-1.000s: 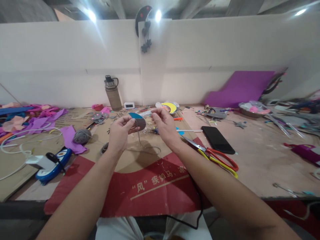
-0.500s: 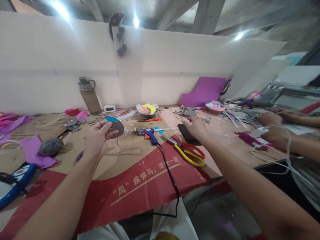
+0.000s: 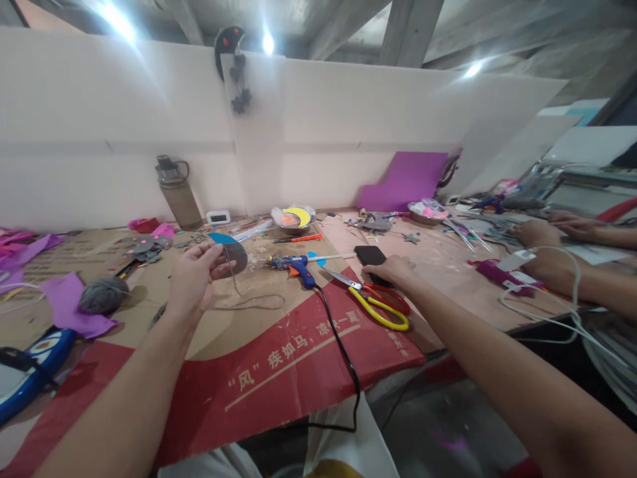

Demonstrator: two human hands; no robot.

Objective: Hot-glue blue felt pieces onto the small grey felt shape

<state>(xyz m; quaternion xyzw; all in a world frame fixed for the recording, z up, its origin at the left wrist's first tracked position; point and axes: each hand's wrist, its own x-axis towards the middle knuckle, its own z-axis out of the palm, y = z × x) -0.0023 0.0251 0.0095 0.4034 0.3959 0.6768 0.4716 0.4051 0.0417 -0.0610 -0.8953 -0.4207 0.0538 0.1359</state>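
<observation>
My left hand [image 3: 199,269] pinches a round grey felt piece [image 3: 236,257] with a blue piece [image 3: 221,238] at its top edge. Grey yarn [image 3: 259,305] trails from it across the cardboard. My right hand [image 3: 393,271] has its thumb over a black phone [image 3: 369,254] lying on the table, its fingers closed about the near right side. Between my hands rests a blue hot glue gun [image 3: 303,271] with a glue stick in its back. Scissors [image 3: 371,312] with yellow and red handles lie just in front of the phone.
A grey yarn ball [image 3: 103,295] sits at left near purple felt [image 3: 70,292]. Behind stand a bottle [image 3: 180,199] and a bowl [image 3: 297,229] with a yellow crescent. The glue gun's black cord [image 3: 343,358] crosses the red printed cardboard. Another person's hands [image 3: 540,236] work at right.
My right hand has moved down and toward me, from the far side of the phone to its near right side, closing on it. My left hand keeps its hold on the felt.
</observation>
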